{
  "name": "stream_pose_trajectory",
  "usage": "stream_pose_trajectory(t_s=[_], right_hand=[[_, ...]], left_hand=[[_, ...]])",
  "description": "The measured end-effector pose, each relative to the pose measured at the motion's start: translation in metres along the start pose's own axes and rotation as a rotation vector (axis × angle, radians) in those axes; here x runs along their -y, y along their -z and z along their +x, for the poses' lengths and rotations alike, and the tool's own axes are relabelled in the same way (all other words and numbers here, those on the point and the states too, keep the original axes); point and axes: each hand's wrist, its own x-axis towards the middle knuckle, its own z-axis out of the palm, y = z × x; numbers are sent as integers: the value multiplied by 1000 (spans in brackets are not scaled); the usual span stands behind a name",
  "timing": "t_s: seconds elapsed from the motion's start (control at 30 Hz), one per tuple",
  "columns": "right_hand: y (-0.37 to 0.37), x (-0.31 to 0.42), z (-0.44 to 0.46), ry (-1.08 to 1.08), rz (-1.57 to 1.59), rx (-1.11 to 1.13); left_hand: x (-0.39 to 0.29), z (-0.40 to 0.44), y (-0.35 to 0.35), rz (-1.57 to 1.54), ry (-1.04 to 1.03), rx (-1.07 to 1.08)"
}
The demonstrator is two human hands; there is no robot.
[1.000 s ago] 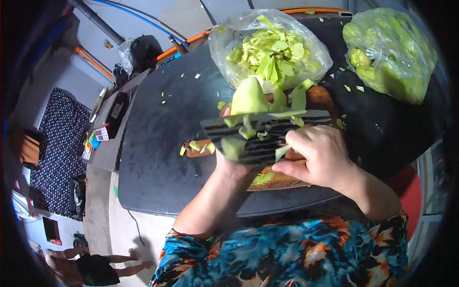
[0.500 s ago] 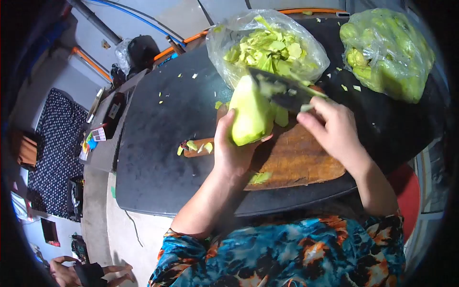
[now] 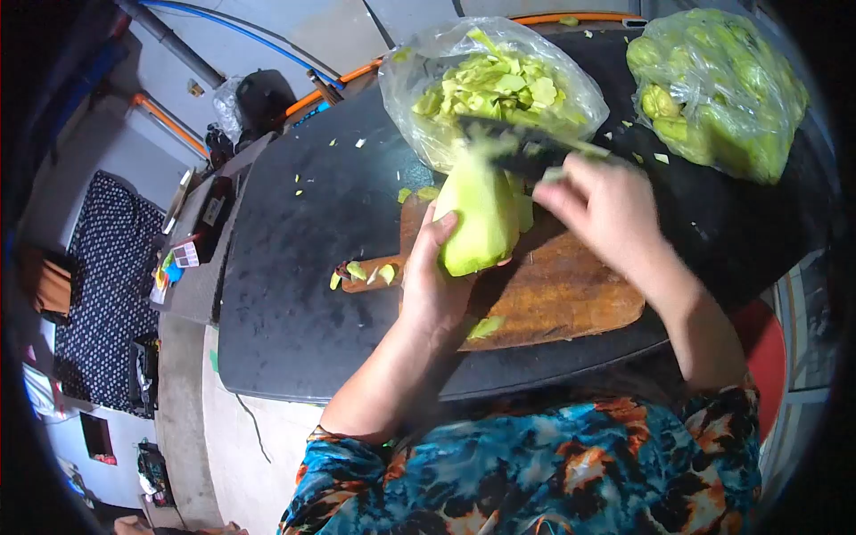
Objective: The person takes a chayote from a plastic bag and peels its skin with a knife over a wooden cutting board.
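My left hand (image 3: 434,267) is wrapped round a pale green chayote (image 3: 479,218), peeled smooth and held above the wooden cutting board (image 3: 571,290). In my right hand (image 3: 611,209) is a kitchen knife (image 3: 526,150) with a broad dark blade, blurred by motion. The blade lies across the chayote's upper end, with bits of pale peel sticking to it. Part of the knife's handle is hidden by my fingers. Just behind the chayote stands an open clear plastic bag (image 3: 406,98) heaped with green peelings (image 3: 513,85).
A knotted-looking plastic bag of green chayotes (image 3: 722,98) sits at the right back of the black table (image 3: 294,276). Peel scraps (image 3: 386,273) lie on the board's handle and around the table. A red stool (image 3: 762,348) shows at the right edge.
The knife and my right hand have shifted slightly left and up over the chayote's top. My left hand still holds the chayote. A person at lower left has mostly left the view.
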Motion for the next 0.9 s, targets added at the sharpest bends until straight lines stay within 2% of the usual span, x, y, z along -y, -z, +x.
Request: stream_pose_trajectory(t_s=[0.03,0.13,0.17,0.23,0.3,0.37,0.43,0.5,0.57,0.63,0.7,0.77,0.83,0.9], right_hand=[[2,-12,11,-103,-48,26],[4,-34,16,-156,-51,47],[9,-34,15,-158,-9,63],[22,-27,7,-130,98,158],[45,-4,-7,-63,225,307],[56,18,-30,125,333,397],[58,36,-54,275,285,504],[50,49,-70,452,156,486],[38,53,-77,516,176,498],[28,53,-74,501,119,553],[17,46,-67,448,112,533],[10,41,-45,287,-16,660],[-7,16,-2,221,-173,504],[-8,-10,55,-33,-309,409]], left_hand=[[0,-1,-2,0,-3,-21],[-14,-4,-16,47,-145,-122],[-27,-1,-7,73,-177,-4],[-36,22,28,609,-389,-122],[-45,28,28,863,-529,-223],[-53,34,38,790,-442,-247],[-54,41,58,696,-340,-249],[-53,41,69,690,-320,-226],[-51,38,78,787,-315,-276],[-47,34,84,885,-359,-317],[-49,31,88,760,-346,-325],[-53,26,90,622,-309,-334],[-54,25,93,655,-327,-349],[-54,28,99,708,-332,-353]])
